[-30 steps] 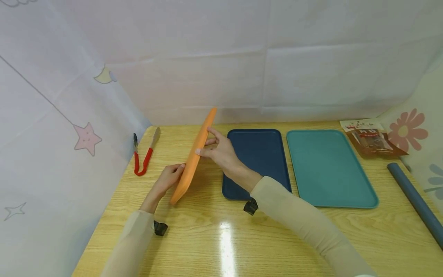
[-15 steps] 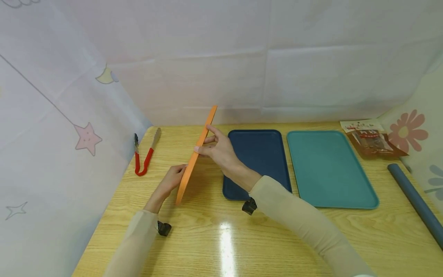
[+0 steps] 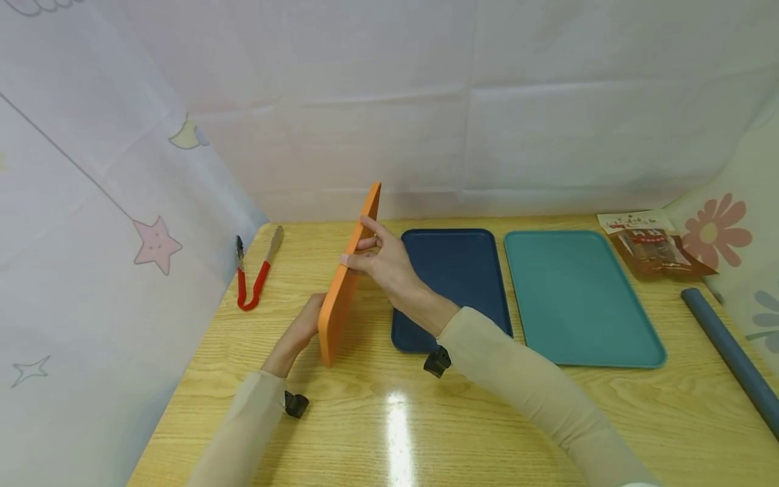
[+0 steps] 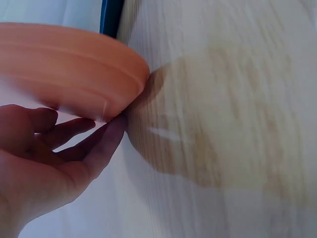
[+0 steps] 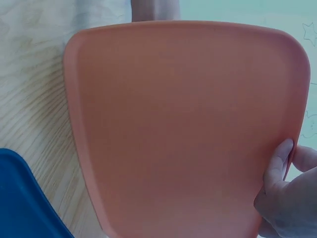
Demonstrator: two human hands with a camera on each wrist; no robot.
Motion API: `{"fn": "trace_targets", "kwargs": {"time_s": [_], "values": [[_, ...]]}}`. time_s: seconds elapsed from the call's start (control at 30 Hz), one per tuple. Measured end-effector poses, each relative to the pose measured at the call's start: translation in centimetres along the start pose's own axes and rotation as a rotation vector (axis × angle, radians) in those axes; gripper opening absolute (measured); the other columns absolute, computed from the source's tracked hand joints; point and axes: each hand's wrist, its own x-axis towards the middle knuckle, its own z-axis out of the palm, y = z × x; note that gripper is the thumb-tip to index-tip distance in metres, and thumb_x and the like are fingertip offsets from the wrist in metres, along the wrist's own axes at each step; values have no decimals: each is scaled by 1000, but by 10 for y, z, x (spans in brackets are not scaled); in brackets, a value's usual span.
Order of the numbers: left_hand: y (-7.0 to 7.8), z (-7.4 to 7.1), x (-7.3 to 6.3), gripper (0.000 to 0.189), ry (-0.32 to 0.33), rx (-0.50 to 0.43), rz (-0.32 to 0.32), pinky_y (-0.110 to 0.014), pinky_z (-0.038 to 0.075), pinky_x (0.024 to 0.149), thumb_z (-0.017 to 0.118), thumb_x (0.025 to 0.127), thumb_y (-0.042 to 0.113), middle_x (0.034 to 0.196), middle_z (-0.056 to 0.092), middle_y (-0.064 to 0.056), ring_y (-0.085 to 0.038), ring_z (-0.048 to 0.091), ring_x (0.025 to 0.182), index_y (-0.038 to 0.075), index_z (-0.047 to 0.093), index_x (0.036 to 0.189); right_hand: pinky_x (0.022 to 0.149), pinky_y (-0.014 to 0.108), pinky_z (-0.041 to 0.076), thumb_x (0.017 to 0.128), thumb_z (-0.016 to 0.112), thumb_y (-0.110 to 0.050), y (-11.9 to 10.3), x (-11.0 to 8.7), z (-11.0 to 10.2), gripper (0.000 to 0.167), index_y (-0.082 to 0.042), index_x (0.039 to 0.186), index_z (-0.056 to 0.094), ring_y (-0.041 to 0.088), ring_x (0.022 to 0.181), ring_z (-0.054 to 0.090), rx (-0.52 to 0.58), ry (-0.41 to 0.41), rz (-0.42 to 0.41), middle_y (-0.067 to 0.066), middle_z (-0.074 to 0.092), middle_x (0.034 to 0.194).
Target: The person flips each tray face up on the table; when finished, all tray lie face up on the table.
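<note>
An orange tray [image 3: 342,297] stands tilted on its long side above the table, left of the dark blue tray [image 3: 456,270]. My right hand [image 3: 392,270] pinches its upper long edge between thumb and fingers. In the right wrist view the orange tray's inner face [image 5: 183,124] is bare, and the right hand [image 5: 290,193] holds the rim. My left hand [image 3: 304,325] is behind the orange tray, its fingertips hidden there in the head view. The left wrist view shows the left hand [image 4: 59,163] with bent fingers touching the tray's underside [image 4: 79,74].
A teal tray [image 3: 581,297] lies right of the dark blue one. Red-handled tongs [image 3: 252,284] lie at the table's left. A brown food packet [image 3: 657,250] and a grey-blue roll [image 3: 730,355] are at the right. Fabric backdrop [image 3: 389,108] hangs behind the wooden table [image 3: 487,433].
The orange tray has turned so its inner face now points more toward the right. My left hand has shifted slightly right, behind it. The right hand keeps its pinch, almost in place.
</note>
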Motion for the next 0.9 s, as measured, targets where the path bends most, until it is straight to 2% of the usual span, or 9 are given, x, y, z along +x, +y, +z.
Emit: {"fn": "trace_targets", "kwargs": {"time_s": [0.17,0.27,0.37,0.47,0.53,0.6,0.73,0.83,0.9], "values": [[5,3,-1,15,-38,-7,21,-25,37,54,53,95,-3,65,43,3,-7,39,57,-17,54,88,81,34,56,84,70,7,-5,-1,2,75,-22,147,40,25,93,63,32,8,28,13,47,108],[-1,3,0,15,-33,-30,19,-26,38,56,54,96,1,67,44,4,-8,41,60,-13,56,89,80,35,56,84,69,8,-7,-1,2,74,-23,146,42,24,89,64,50,14,45,13,48,107],[5,3,-2,21,-52,-59,11,-27,40,58,52,99,6,68,46,4,-10,43,62,-14,55,92,78,37,57,83,69,9,-7,0,4,74,-24,145,44,24,86,63,74,20,58,13,49,106],[14,1,-8,30,-71,-83,-15,-27,41,58,50,101,14,70,49,3,-10,44,62,-15,55,102,76,38,57,83,69,10,-7,1,6,73,-24,144,45,25,84,63,94,24,73,13,49,106],[23,-2,-13,37,-88,-99,-39,-28,44,58,48,103,21,74,54,-2,-10,48,62,-13,55,116,75,39,58,83,69,10,-7,2,7,74,-25,144,45,26,83,64,98,23,81,13,49,107],[35,-6,-20,44,-99,-99,-56,-30,48,59,44,104,28,79,59,-11,-13,54,63,-10,53,126,74,39,58,83,69,10,-7,2,9,74,-25,144,44,27,83,65,97,22,86,14,49,108],[69,-12,-33,57,-98,-76,-74,-37,57,69,33,105,42,104,61,-27,-29,66,84,-3,49,136,73,39,58,83,69,10,-8,3,11,75,-24,144,44,27,82,66,91,24,86,14,49,108],[97,-13,-42,63,-68,-28,-86,-40,57,76,29,104,49,125,56,-25,-36,61,106,-1,49,137,72,39,58,83,69,9,-9,3,11,74,-24,144,43,26,81,65,82,27,81,14,49,108],[112,-13,-47,63,-49,18,-91,-41,57,76,31,103,50,135,51,-21,-37,57,114,2,46,141,72,39,58,83,69,9,-9,3,11,74,-23,144,43,26,81,65,73,28,78,14,49,109]]}}
